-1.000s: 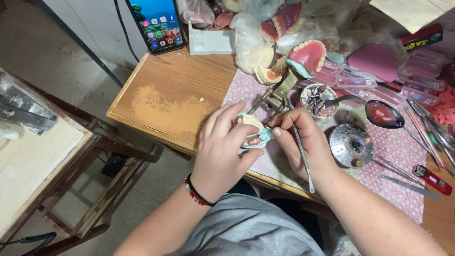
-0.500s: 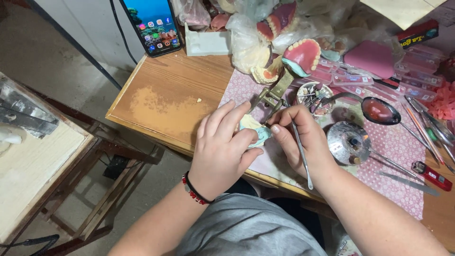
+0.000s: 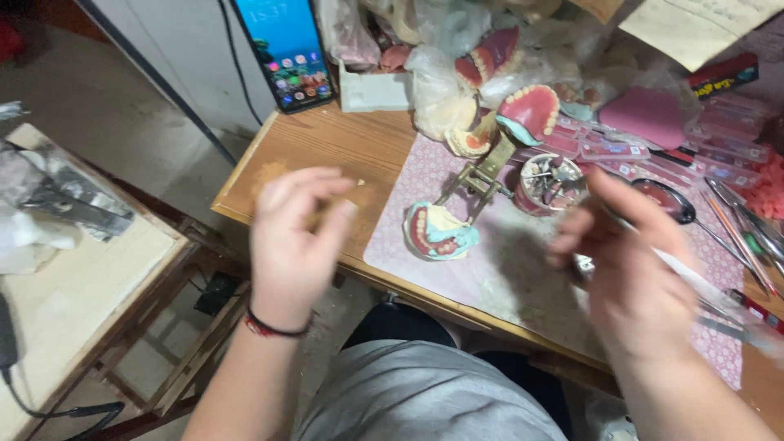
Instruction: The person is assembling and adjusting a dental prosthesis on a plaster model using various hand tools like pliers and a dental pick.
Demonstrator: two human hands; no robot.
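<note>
A tooth model point(image 3: 437, 231) with a pink gum and pale blue base lies on the pink patterned mat point(image 3: 506, 269), joined to a brass hinged frame point(image 3: 482, 175). My left hand point(image 3: 294, 245) hovers left of it over the wooden desk's edge, blurred, fingers apart and holding nothing. My right hand point(image 3: 637, 278) hovers to the right of the model, fingers closed on a thin metal tool point(image 3: 694, 282) that points toward the lower right. Neither hand touches the model.
A lit phone point(image 3: 282, 49) leans at the back of the desk point(image 3: 327, 155). Bags with more tooth models point(image 3: 523, 110), a round metal tin point(image 3: 551, 184), pink wax sheets point(image 3: 645, 114) and hand tools point(image 3: 747, 233) crowd the far right. A low side table point(image 3: 73, 278) stands at left.
My left hand has let go of the tooth model, which now lies on the mat. Both hands have drawn apart and lifted, the right still holding the tool.
</note>
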